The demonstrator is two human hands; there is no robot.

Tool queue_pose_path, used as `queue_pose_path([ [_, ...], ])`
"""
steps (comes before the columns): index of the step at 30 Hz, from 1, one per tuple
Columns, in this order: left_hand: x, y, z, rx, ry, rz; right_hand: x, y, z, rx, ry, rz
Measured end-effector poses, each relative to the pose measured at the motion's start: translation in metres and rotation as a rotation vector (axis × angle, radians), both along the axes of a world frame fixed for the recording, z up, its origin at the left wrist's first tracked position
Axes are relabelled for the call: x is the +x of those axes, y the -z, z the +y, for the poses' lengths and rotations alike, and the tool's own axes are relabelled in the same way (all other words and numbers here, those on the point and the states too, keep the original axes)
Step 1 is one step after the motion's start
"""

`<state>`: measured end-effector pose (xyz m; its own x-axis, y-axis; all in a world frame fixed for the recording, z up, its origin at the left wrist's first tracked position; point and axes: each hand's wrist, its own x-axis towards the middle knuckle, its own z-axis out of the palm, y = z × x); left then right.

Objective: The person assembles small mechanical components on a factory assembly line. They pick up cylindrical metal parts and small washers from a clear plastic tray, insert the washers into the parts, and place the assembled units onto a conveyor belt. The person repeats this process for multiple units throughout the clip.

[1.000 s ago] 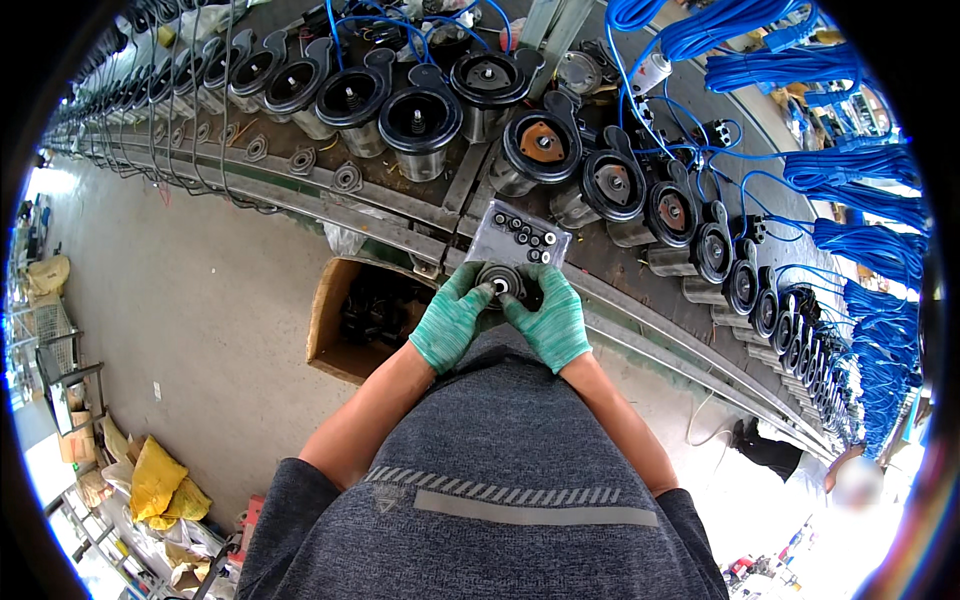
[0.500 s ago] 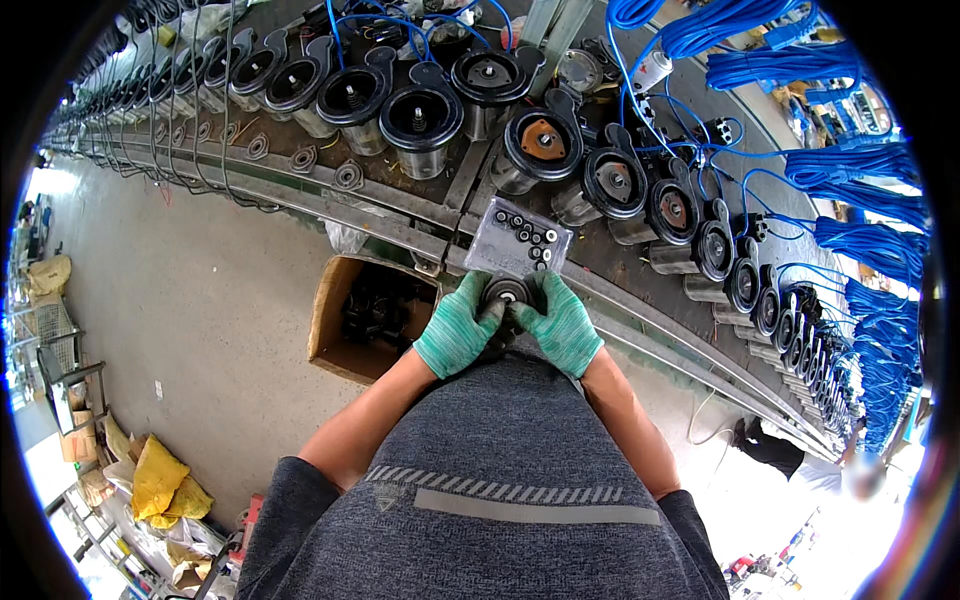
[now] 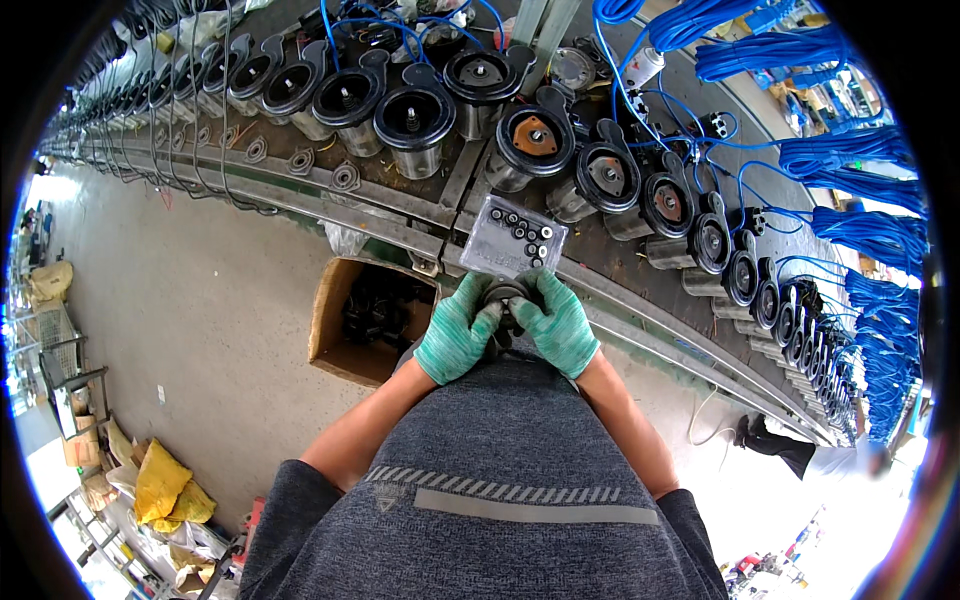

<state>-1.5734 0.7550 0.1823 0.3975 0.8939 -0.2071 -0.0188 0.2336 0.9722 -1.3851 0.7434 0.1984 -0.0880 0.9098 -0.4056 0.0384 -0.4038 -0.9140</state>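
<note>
Both hands wear green knitted gloves and meet in front of my body at the bench's near edge. My left hand (image 3: 452, 335) and my right hand (image 3: 556, 325) are closed around a dark round part (image 3: 507, 289), one on each side, with both thumbs on its near face. The fingers beneath it are hidden, and its underside cannot be seen. Just beyond the hands lies a clear plastic tray (image 3: 490, 250), which holds several small black and pale ring-shaped pieces (image 3: 522, 226).
Metal pump-like housings with black rims (image 3: 415, 118) line the bench (image 3: 640, 270) on both sides. Bundles of blue cable (image 3: 770, 60) hang at the right. An open cardboard box (image 3: 328, 315) with dark parts stands below the bench. Another person (image 3: 790, 450) is at the far right.
The dark round part has tilted, so its face and centre show less now. My thumbs have shifted slightly on it. The person at the right has moved a little.
</note>
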Motion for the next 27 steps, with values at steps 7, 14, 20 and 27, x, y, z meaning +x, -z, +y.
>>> queue_pose_path([
  [7, 0.01, 0.001, -0.005, 0.114, -0.068, 0.163, -0.007, -0.003, -0.003, 0.221, -0.083, -0.384],
  [14, 0.001, 0.014, 0.0, -0.208, -0.06, -0.113, -0.009, 0.005, -0.002, 0.036, -0.001, -0.079],
  [20, -0.01, 0.018, 0.0, -0.27, -0.087, -0.307, 0.002, 0.015, 0.004, -0.109, -0.01, 0.312],
  [27, -0.011, 0.006, 0.003, -0.249, -0.115, -0.142, -0.016, 0.013, 0.015, -0.015, -0.16, -0.076],
])
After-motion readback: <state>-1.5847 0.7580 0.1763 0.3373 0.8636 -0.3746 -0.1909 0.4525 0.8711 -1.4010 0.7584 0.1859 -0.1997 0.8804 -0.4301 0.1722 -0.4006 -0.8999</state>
